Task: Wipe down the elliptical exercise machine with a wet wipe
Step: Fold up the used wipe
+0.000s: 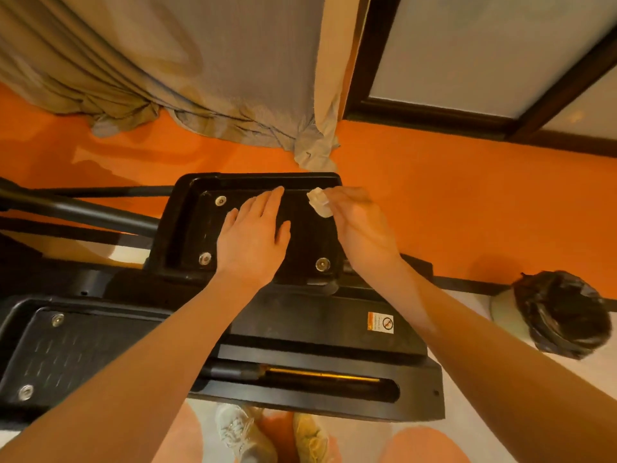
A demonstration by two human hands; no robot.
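Orange floor (467, 202) meeting a pale floor section (474, 412) at a dark border strip near the right. Standing directly on it: the black elliptical machine base (317, 332) with its rail slot; the pooled hem of a beige curtain (314, 152) at the far side; a bin lined with a black bag (561, 312) at right; and two pale sneakers (240, 432) at the near edge.

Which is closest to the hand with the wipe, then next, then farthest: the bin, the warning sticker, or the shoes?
Measured in the head view from the right hand, which pinches the wipe:
1. Warning sticker: on the machine's black frame, just below that hand.
2. Bin: lined with a dark bag, off to the right by the wall.
3. Shoes: at the bottom edge, under the arms.
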